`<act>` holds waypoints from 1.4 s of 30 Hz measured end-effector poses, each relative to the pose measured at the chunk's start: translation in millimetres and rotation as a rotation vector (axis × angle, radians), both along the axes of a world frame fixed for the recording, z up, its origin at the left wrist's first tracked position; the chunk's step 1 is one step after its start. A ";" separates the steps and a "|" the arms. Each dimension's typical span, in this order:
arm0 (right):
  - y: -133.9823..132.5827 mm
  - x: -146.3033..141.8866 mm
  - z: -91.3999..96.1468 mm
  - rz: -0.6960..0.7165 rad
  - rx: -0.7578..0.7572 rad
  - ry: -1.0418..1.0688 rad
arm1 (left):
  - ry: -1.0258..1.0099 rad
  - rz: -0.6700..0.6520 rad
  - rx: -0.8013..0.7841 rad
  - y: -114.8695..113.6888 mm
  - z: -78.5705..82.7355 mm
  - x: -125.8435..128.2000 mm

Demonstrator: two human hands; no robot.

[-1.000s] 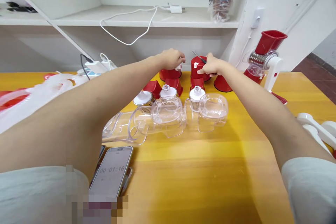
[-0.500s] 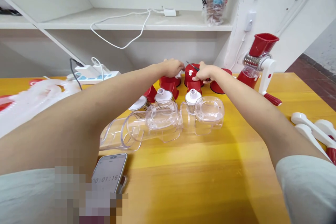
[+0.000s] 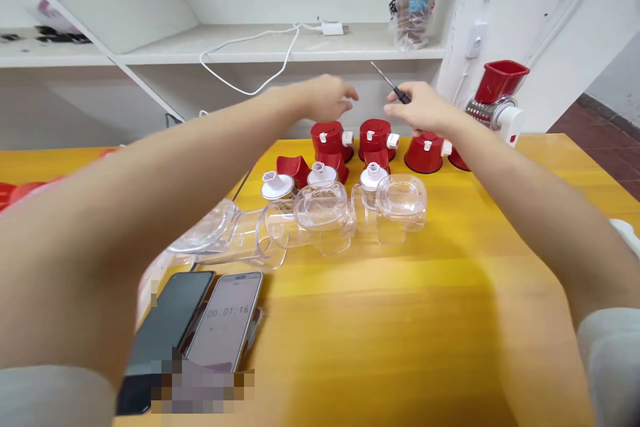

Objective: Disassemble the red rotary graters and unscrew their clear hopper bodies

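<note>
My left hand point(image 3: 327, 99) hangs in the air above the red bases, its fingers apart and nothing in them. A screwdriver point(image 3: 401, 95) with a black handle is gripped in my right hand point(image 3: 423, 107), its thin shaft pointing up and to the left. Below the hands stand a left red base point(image 3: 329, 138), a middle red base point(image 3: 375, 137) and a right red base point(image 3: 423, 155), each with a white knob on its side. In front of them are red chutes point(image 3: 293, 169) and drum graters with white caps point(image 3: 373, 175). Nearer me lie clear plastic housings point(image 3: 320, 210).
An assembled rotary grater point(image 3: 503, 83) stands at the right rear. Two phones lie at the left front; the lighter phone point(image 3: 227, 313) shows a timer. A white cable point(image 3: 250, 90) droops from the shelf point(image 3: 150, 57), where a plastic bag point(image 3: 414, 3) also sits.
Both hands have risen off the red bases, and the screwdriver has come up with my right hand. The view has shifted, showing the dark phone and more of the bases.
</note>
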State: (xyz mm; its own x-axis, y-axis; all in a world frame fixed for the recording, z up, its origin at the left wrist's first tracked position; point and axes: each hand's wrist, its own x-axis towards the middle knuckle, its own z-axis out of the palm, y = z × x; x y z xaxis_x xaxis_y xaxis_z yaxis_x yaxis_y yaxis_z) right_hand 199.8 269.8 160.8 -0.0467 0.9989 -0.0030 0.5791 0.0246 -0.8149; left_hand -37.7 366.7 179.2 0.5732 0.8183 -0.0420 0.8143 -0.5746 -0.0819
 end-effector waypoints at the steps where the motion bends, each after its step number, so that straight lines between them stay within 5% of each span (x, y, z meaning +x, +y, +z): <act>1: -16.8 8.3 4.8 -0.005 0.032 -0.009 | -0.050 -0.033 0.037 -21.3 20.1 -2.3; 4: -77.1 39.2 10.6 0.009 0.024 -0.075 | -0.253 -0.019 0.143 -110.3 76.0 -15.2; 7: -134.4 71.3 -0.8 0.027 -0.050 -0.166 | -0.435 -0.166 0.131 -221.7 98.7 -35.5; 10: -168.5 95.2 -24.8 0.019 -0.126 -0.268 | -0.540 -0.392 -0.027 -323.3 70.7 -48.1; 14: -191.5 114.4 -50.7 -0.007 -0.193 -0.404 | -0.480 -0.570 -0.488 -402.0 -17.1 -32.1; 18: -240.9 119.2 -55.5 0.082 -0.225 -0.491 | -0.465 -0.631 -0.570 -426.1 -104.1 -3.7; 22: -300.9 78.4 -58.1 0.381 -0.300 -0.467 | -0.556 -0.688 -0.670 -441.2 -156.9 11.6; 27: -306.0 -40.7 -78.2 0.639 -0.276 -0.402 | -0.533 -0.919 -0.691 -469.4 -174.4 38.3; 33: -268.7 -161.4 -109.8 0.650 -0.285 -0.411 | -0.362 -1.165 -0.678 -489.1 -190.9 84.0; 38: -258.3 -193.0 -122.4 0.530 -0.229 -0.351 | -0.220 -1.290 -0.720 -499.2 -221.4 120.3; 42: -262.3 -191.7 -122.8 0.517 -0.171 -0.259 | -0.019 -1.109 -0.781 -511.4 -247.9 143.4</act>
State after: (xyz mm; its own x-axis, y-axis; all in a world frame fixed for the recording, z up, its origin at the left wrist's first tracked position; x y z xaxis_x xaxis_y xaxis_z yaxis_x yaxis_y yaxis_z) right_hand 8.1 7.5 38.1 -0.5023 0.8314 -0.2377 0.7070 0.2366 -0.6665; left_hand 105.7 -144.7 -68.7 0.9154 -0.3043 -0.2637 -0.1064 -0.8144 0.5704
